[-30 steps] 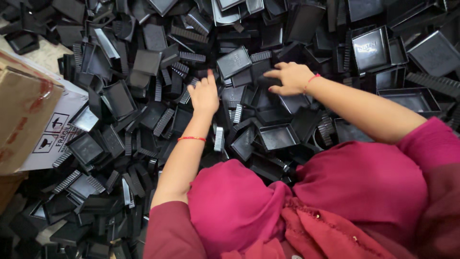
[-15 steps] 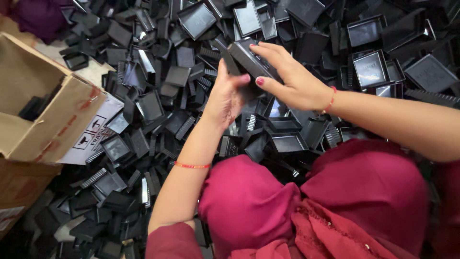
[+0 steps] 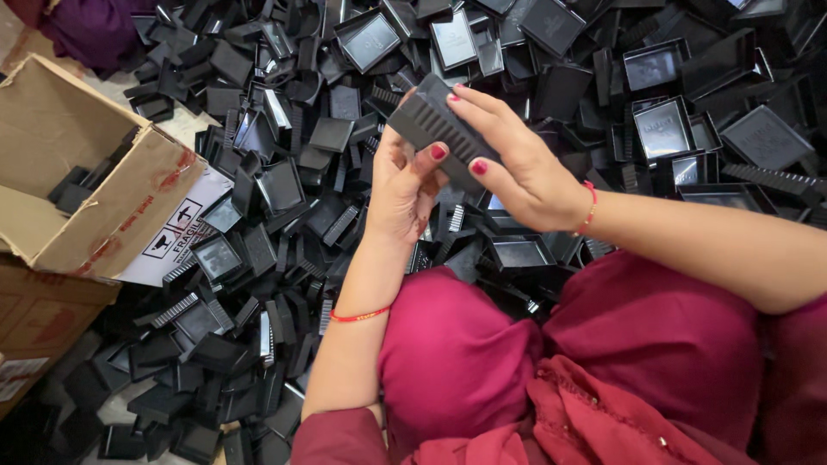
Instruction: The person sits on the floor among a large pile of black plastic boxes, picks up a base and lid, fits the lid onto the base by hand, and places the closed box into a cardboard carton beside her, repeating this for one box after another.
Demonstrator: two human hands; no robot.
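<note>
A floor heaped with black plastic shells (image 3: 284,185) fills the frame. At upper centre, both hands are clamped on one ribbed black case (image 3: 435,129): the left hand (image 3: 403,185) grips its lower edge with the thumb over the ribs, the right hand (image 3: 521,168) pinches its right side with fingers across the top. Below lie magenta-clad knees (image 3: 551,362), and an open cardboard box (image 3: 82,172) holding a few shells sits at upper left.
</note>
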